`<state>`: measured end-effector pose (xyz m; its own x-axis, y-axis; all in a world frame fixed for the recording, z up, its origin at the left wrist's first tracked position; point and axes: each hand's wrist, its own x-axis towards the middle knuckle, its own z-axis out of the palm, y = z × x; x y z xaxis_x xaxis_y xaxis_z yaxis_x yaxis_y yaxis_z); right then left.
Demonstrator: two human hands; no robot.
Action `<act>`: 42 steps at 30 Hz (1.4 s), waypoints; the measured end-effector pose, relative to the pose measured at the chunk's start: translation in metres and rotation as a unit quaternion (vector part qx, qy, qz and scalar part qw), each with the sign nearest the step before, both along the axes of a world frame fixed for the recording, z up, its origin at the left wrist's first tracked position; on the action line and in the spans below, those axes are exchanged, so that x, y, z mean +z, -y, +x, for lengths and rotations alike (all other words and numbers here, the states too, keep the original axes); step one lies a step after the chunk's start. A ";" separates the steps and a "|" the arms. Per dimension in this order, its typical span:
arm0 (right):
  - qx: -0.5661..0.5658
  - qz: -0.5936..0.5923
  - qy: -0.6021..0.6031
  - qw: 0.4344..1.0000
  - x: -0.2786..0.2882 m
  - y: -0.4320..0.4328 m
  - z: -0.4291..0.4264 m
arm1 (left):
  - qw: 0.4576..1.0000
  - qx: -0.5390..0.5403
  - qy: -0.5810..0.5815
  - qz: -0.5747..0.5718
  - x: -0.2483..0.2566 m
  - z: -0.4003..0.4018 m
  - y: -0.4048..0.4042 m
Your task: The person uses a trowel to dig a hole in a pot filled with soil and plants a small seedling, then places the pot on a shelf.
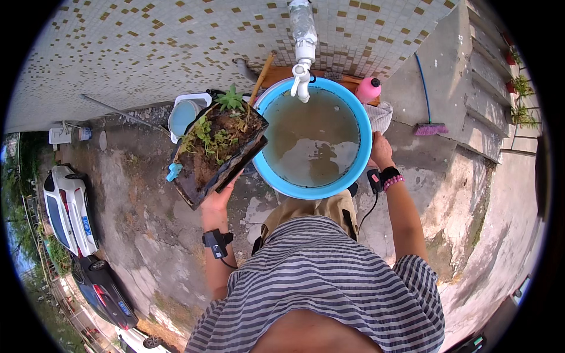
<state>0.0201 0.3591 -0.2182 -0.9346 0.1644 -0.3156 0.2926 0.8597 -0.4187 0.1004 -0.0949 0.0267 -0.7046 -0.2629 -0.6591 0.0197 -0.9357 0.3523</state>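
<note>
My left hand [219, 194] supports a dark rectangular planter box [234, 170] from below at its near right side. The box is tilted, holding brown soil, a green succulent [230, 99] at the far end and a leafy trailing plant [207, 139]. A small light-blue clip-like piece [174, 172] sits on its left edge. Beside the right rim of a round blue basin [365, 156] is my right hand [381, 150], fingers curled and partly hidden. A striped grey cloth [380, 117] lies just beyond them; whether they grip it or the rim is unclear. Murky water [311, 128] fills the basin.
A white plastic tap [301, 79] juts from the tiled wall over the basin. Behind stand a pink bottle [368, 90] and a bamboo stick [263, 77]. A blue-lidded bucket [183, 117] is at left, a broom [430, 128] and concrete steps [490, 97] at right. Parked cars [70, 207] stand far left.
</note>
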 end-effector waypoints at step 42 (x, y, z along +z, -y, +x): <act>0.392 -0.013 -0.192 0.900 0.262 0.133 -0.038 | 0.992 -0.054 -0.098 0.052 -0.026 0.001 0.004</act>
